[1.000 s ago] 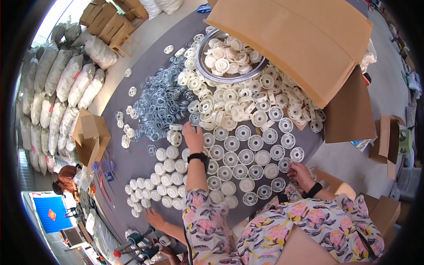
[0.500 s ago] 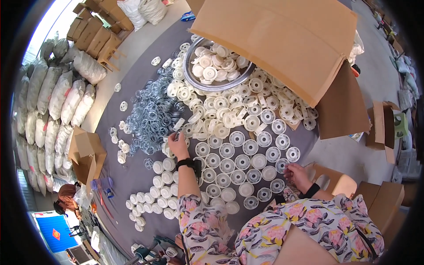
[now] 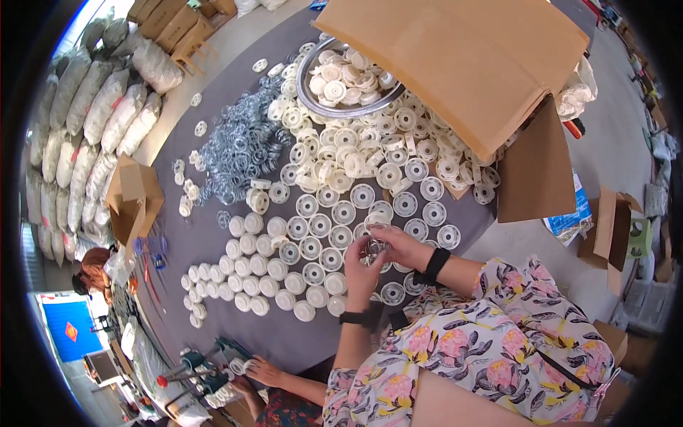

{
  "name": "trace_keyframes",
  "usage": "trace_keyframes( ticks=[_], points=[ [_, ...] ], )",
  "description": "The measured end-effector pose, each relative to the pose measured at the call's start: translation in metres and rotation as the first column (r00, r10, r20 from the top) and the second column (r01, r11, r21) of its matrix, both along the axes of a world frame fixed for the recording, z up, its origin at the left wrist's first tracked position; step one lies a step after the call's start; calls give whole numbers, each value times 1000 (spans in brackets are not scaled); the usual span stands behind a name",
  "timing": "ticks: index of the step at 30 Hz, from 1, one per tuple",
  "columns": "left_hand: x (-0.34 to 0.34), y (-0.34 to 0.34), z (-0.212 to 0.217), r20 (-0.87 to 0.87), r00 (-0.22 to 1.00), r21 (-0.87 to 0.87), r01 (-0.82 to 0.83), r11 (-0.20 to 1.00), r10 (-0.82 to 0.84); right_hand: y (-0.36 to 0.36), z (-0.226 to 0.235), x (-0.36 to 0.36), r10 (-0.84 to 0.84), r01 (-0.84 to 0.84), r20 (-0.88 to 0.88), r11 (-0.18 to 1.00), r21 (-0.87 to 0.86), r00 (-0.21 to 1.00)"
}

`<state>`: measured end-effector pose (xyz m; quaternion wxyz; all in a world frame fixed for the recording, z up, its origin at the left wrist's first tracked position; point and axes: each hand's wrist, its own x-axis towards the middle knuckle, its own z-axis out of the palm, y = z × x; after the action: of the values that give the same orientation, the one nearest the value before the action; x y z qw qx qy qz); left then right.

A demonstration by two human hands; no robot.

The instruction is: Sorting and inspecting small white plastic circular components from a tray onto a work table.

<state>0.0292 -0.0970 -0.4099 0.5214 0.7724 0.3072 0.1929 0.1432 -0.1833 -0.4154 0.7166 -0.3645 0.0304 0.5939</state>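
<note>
Along the far-left edge of the floor, white stuffed sacks (image 3: 107, 107) are lying in rows, with a small open cardboard box (image 3: 135, 199) sitting just beside the left edge of the grey table (image 3: 213, 235).

On the table's far-left part, a heap of clear rings (image 3: 238, 146) is lying loose. Near the left edge, white capped discs (image 3: 249, 281) are sitting in tidy rows, rim touching rim. Past them toward the middle, open white wheels (image 3: 334, 213) are lying face up in rows (some tilted, most flat).

At the table's near edge, another person's hand (image 3: 263, 370) is resting by a small green tool (image 3: 213, 359).

Your left hand (image 3: 363, 267) is coming up from the near edge, fingers curled, pinching one side of a small clear ring piece (image 3: 376, 245). Your right hand (image 3: 398, 245) is closing on the same piece from the other side, so both hands are grasping it together, just above the rows near the table's near-right corner. Whether the piece is touching a wheel beneath, you cannot tell.

At the far edge, a round metal basin (image 3: 313, 82) is holding more white wheels, half covered by a large cardboard box (image 3: 462, 57). Its flap (image 3: 533, 171) is hanging over the table's right edge.
</note>
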Motion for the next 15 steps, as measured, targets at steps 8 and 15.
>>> trace_keyframes(
  ticks=[8, 15],
  points=[
    [-9, -50, 11, -169, 951, -494, -308, 813, 258, -17, -22, -6, 99, 0, 369, 966, -259, 924],
    [-59, -18, -51, -50, 868, -442, -462, 769, 493, -35, -19, 50, 54, 112, 533, 955, -274, 844]
  ],
)
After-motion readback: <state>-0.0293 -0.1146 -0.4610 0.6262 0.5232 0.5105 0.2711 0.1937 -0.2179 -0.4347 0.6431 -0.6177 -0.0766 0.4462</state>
